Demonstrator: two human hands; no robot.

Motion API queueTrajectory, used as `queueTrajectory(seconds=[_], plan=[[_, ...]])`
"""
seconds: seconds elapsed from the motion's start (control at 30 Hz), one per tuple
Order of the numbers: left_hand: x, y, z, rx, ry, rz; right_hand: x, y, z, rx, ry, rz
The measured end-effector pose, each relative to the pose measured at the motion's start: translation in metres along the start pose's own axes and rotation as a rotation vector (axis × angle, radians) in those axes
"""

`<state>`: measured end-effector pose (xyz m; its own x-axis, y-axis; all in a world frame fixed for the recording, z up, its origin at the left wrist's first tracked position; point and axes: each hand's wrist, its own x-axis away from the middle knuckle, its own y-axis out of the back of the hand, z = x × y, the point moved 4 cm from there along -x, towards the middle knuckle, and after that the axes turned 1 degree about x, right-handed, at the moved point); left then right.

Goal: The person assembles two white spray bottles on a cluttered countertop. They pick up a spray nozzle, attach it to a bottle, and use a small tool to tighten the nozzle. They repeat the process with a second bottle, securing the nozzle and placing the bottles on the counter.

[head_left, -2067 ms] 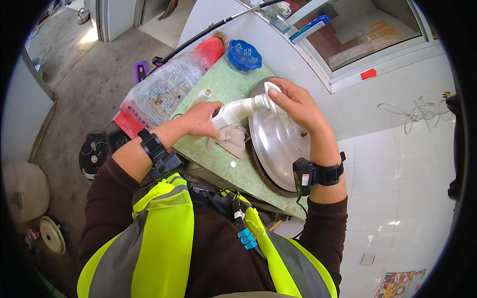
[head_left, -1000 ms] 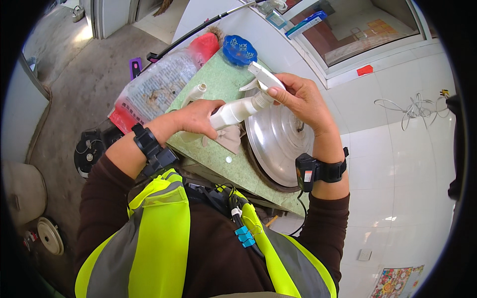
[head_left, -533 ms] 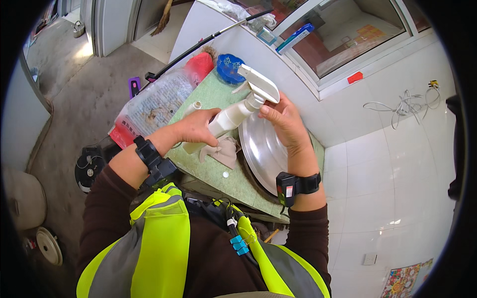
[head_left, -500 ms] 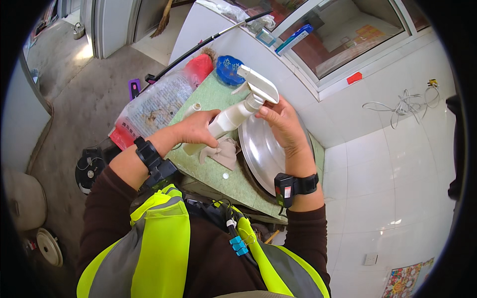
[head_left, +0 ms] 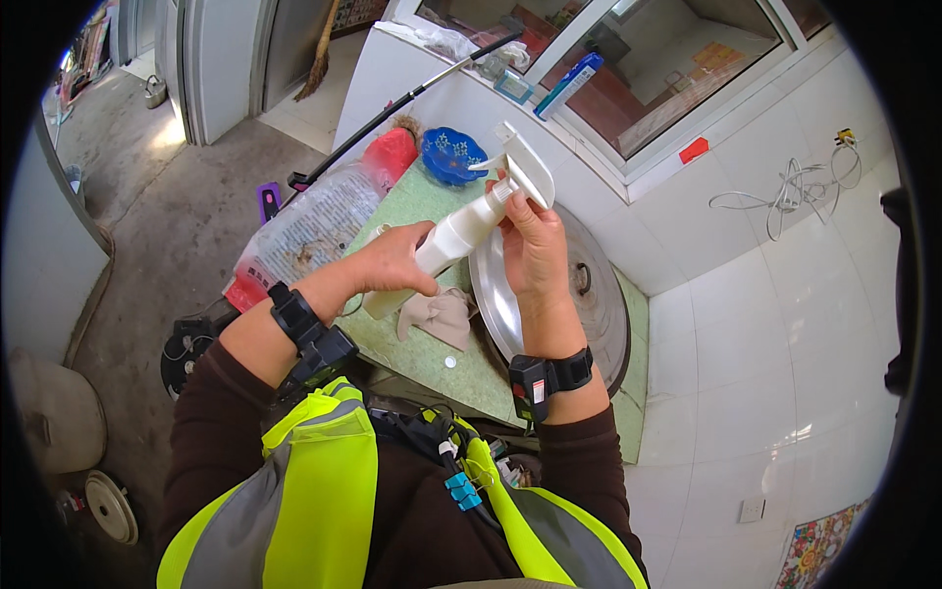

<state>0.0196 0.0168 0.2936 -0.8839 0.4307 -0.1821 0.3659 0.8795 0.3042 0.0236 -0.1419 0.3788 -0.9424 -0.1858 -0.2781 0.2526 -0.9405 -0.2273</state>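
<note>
A white spray bottle (head_left: 456,239) is held tilted over the green tabletop (head_left: 392,346), its top toward the upper right. My left hand (head_left: 397,260) wraps round the body. The fingers of my right hand (head_left: 535,245) close on the neck, just under the white trigger head (head_left: 531,175). Whether the head is loose on the neck I cannot tell. Below the bottle lie a crumpled beige cloth (head_left: 440,319) and a small white disc (head_left: 450,362). A whitish thing behind my left hand is mostly hidden.
A large round metal lid (head_left: 596,319) lies at the table's right, partly behind my right hand. A blue patterned bowl (head_left: 451,157) is at the far corner. A printed sack (head_left: 304,231) and a black pole (head_left: 392,110) are at the left; a white tiled wall (head_left: 746,363) is at the right.
My right hand has turned at the neck and its forearm has swung left. The trigger head has rotated with it. My left hand keeps its hold on the body.
</note>
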Motion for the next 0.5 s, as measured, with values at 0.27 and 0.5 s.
queueTrajectory(seconds=[0.27, 0.5], plan=[[-0.003, 0.006, -0.004, -0.163, 0.076, -0.036, -0.007, 0.010, -0.002, 0.088, 0.002, -0.037], [-0.006, 0.005, -0.010, -0.191, 0.059, -0.183, -0.017, 0.004, -0.004, 0.057, 0.062, -0.070]])
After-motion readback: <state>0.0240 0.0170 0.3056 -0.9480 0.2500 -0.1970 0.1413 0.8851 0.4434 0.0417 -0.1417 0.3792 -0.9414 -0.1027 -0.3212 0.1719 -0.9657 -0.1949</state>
